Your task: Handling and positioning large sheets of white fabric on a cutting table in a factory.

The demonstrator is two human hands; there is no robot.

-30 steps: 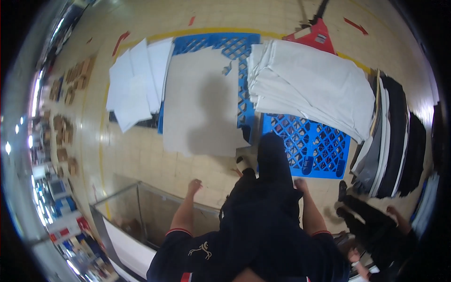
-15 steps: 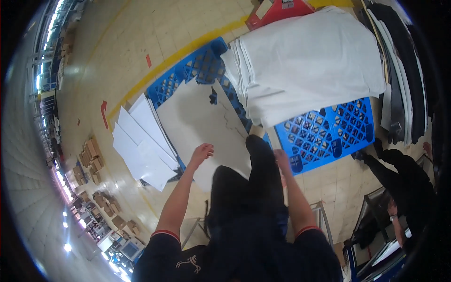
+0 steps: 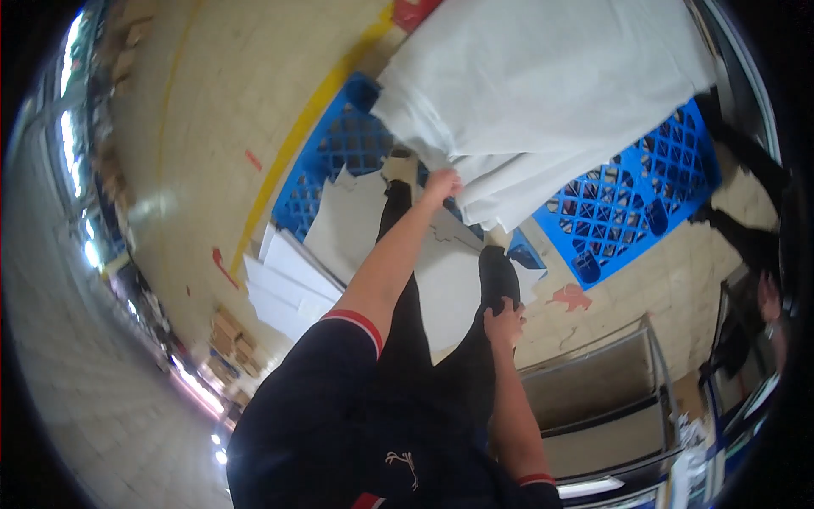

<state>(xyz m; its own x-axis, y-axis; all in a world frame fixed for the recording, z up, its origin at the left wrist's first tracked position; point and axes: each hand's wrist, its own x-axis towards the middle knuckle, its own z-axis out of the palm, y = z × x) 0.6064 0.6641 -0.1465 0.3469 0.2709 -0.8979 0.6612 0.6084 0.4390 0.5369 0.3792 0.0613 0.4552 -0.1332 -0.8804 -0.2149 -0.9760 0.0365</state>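
Note:
A thick stack of large white sheets (image 3: 543,93) lies on a blue plastic pallet (image 3: 636,204). My left hand (image 3: 443,183) reaches forward at the stack's near edge, its fingers on the edge of the sheets. My right hand (image 3: 505,321) hangs low by my dark trouser leg (image 3: 496,280), fingers loosely curled, holding nothing. A grey-white board (image 3: 356,225) lies on the floor under my feet. More white sheets (image 3: 284,284) are fanned out to its left.
A second blue pallet (image 3: 326,161) lies beside a yellow floor line (image 3: 297,136). A metal-framed cart (image 3: 602,399) stands at the lower right. Another person in dark clothes (image 3: 746,246) stands at the right edge. Cardboard boxes (image 3: 233,339) sit along the left.
My view has swung and tilted toward the stack. My left hand has risen from near the floor board to the edge of the white sheets. My right hand has dropped to my leg.

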